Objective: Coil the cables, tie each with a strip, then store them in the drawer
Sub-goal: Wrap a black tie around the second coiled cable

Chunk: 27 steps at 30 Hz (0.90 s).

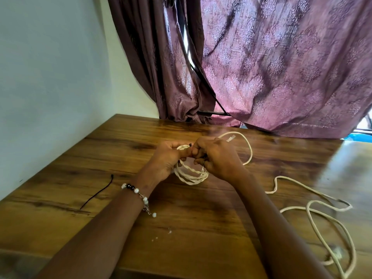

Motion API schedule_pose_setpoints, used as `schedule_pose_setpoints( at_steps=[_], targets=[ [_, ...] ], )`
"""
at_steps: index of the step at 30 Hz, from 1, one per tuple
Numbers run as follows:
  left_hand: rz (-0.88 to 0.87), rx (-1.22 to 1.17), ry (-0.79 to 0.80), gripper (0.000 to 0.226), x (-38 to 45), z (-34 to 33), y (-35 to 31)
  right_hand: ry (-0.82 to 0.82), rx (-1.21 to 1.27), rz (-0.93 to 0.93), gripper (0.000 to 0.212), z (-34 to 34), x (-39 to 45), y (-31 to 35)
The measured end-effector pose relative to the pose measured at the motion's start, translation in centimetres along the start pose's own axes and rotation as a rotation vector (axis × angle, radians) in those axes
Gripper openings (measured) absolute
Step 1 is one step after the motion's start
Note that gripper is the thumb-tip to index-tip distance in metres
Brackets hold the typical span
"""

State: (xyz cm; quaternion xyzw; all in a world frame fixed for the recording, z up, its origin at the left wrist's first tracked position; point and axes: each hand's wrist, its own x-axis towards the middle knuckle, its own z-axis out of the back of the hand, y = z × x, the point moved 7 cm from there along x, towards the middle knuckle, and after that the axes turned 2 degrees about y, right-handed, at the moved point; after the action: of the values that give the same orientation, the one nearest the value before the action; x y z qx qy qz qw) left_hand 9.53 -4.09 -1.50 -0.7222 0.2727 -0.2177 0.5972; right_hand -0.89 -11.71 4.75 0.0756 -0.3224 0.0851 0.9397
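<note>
Purple patterned curtains (281,67) are hanging behind the wooden table (100,158) where you are working, a pale wall at your left. A second white cable (314,208) is lying loose at your right, a spare black strip (98,191) at your left. Between your hands you are holding the coiled white cable (191,175), its loops hanging toward you. Your left hand (167,160) is curling round the coil's top; your right hand (217,156), just beside it, is apparently pinching a dark tie there.
</note>
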Motion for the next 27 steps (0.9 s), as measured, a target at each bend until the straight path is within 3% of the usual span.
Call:
schedule_pose_setpoints(
  at_steps=[3,6,10,13,15,17,21,27],
  targets=[
    [-0.034,0.039,-0.024,0.021,0.0,0.4,-0.2,0.049,0.008,0.048,0.022,-0.7,0.1,0.0],
    [-0.069,0.037,-0.050,0.022,0.1,0.5,-0.7,0.008,0.230,-0.027,0.015,0.5,0.1,-0.9],
    [-0.133,0.047,0.004,0.029,0.1,-0.1,-1.2,-0.327,0.645,-0.357,0.030,2.0,-1.0,-4.6],
    [-0.202,0.092,0.040,0.033,-0.1,-0.6,-1.6,-0.435,0.779,-0.647,0.027,1.0,-2.4,-7.6],
    [-0.245,0.130,0.055,0.033,-0.1,-0.7,-1.8,-0.348,0.877,-0.838,0.027,-1.0,-3.4,-8.4],
    [-0.269,0.162,0.067,0.032,0.0,-0.6,-1.8,-0.160,1.036,-0.948,0.027,-3.6,-4.0,-7.6],
    [-0.313,0.197,0.090,0.028,-0.2,-0.9,-2.1,0.099,1.197,-0.884,0.030,-4.7,-3.7,-5.6],
    [-0.575,0.460,0.067,0.020,-1.2,-2.1,-3.3,0.202,1.364,-0.816,0.015,-4.8,-4.0,-4.5]
  ],
)
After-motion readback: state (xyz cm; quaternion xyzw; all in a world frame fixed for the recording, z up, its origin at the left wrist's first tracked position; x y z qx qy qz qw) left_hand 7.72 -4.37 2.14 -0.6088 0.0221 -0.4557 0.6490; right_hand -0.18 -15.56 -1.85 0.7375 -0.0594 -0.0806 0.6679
